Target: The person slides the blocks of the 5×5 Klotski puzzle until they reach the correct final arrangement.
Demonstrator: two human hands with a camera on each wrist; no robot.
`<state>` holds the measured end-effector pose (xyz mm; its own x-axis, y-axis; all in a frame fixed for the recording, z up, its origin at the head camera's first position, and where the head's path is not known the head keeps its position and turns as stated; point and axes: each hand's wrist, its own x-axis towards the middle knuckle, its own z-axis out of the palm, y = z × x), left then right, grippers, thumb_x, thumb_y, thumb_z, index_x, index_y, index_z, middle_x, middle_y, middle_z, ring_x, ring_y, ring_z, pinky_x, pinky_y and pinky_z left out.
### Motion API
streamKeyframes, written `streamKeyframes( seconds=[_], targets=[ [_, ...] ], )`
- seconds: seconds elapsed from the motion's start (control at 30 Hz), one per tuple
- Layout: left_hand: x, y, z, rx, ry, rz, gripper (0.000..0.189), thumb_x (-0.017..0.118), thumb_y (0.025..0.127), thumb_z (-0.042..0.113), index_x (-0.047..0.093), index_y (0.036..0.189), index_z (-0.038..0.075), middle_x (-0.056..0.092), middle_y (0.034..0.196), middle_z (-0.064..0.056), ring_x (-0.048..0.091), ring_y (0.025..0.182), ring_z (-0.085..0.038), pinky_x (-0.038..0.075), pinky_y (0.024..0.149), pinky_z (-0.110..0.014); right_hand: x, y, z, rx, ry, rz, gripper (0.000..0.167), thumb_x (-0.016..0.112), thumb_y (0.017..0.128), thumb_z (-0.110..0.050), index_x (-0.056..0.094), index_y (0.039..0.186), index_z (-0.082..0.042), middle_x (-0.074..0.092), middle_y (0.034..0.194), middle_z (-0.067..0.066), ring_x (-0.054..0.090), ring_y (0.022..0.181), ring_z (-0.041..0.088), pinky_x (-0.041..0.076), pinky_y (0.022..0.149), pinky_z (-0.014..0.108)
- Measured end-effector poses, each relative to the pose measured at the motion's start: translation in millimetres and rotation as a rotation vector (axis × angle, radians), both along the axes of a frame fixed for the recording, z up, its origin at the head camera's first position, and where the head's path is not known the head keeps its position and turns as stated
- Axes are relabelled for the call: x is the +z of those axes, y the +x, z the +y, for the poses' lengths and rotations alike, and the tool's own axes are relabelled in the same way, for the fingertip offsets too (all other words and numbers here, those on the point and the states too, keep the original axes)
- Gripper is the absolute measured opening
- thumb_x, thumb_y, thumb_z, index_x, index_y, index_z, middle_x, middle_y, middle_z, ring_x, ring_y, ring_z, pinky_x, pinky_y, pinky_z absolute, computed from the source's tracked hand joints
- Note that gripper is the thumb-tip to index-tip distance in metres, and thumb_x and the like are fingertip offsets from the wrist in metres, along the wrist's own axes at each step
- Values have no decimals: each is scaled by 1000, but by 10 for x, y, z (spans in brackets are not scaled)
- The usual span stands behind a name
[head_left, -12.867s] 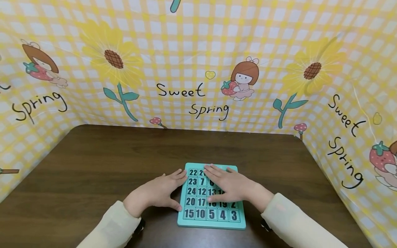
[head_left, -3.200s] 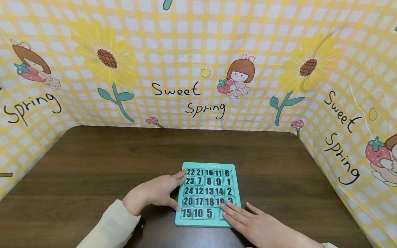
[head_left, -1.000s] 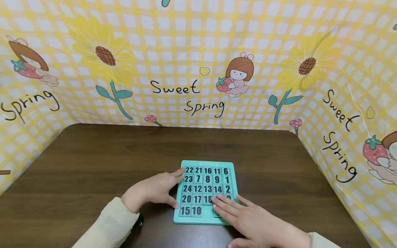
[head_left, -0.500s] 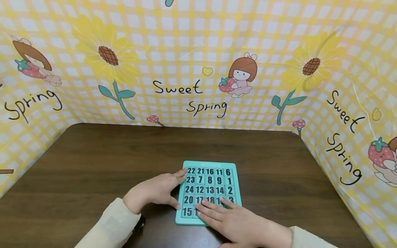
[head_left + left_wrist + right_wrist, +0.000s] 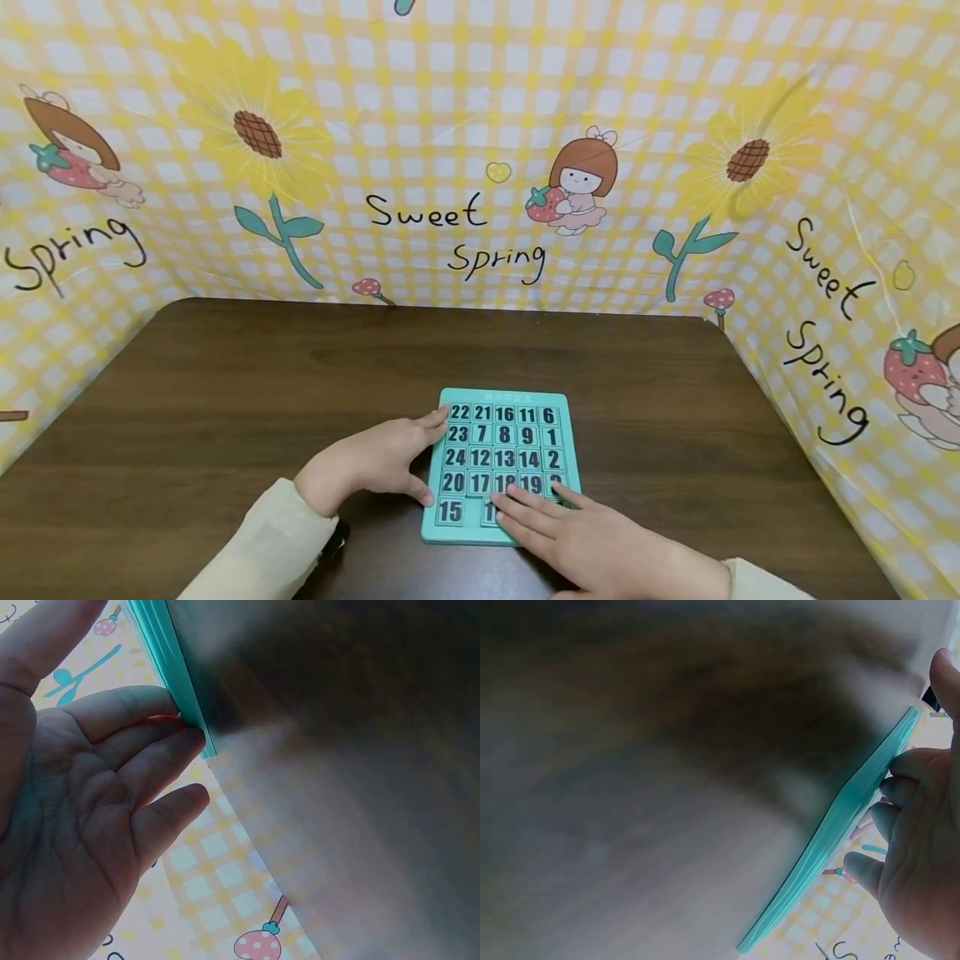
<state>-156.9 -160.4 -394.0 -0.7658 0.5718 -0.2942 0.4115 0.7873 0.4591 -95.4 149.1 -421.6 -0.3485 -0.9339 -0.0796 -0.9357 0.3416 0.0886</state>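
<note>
A teal number sliding puzzle (image 5: 502, 446) lies flat on the table, its numbered tiles set in a square grid. My left hand (image 5: 378, 457) lies along its left side, fingertips at the upper left edge and thumb near the lower left corner. In the left wrist view, the fingertips meet the puzzle's side (image 5: 171, 667). My right hand (image 5: 600, 542) rests over the lower right part, with extended fingertips on a bottom-row tile (image 5: 489, 513). A gap stands between that tile and tile 15 (image 5: 450, 512). The right hand hides the rest of the bottom row.
The dark wooden table (image 5: 300, 358) extends around the puzzle on all sides. A yellow checked cloth (image 5: 420, 108) with flowers and lettering rises at the back and both sides.
Over the last seconds bottom-row tiles have slid right and the gap has moved left, now beside 15. Earlier, 2 and 3 moved up the right column. The left hand has stayed at the edge.
</note>
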Motion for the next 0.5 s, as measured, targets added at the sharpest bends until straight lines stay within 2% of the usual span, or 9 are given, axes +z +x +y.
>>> streamKeyframes(
  seconds=[0.17,0.3,0.5],
  targets=[
    [6,10,-4,6,-4,-3,97,85,77,36,35,152,0,16,166,-13,34,147,-32,37,115,-46,23,14,75,2,2,34,79,20,101,-66,24,159,-13,25,166,3,26,152,22,45,108,49],
    [11,14,-12,4,1,1,96,85,77,35,36,151,-1,17,166,-14,33,147,-32,37,115,-46,41,16,87,-2,-20,17,79,23,101,-66,23,159,-12,24,166,3,26,152,22,45,108,49],
    [-1,5,-4,-9,7,16,95,84,77,35,36,151,-2,19,165,-15,34,147,-33,37,115,-46,62,-10,-80,19,-34,-11,80,23,101,-66,21,160,-12,19,167,3,22,153,21,40,112,50]
  ],
)
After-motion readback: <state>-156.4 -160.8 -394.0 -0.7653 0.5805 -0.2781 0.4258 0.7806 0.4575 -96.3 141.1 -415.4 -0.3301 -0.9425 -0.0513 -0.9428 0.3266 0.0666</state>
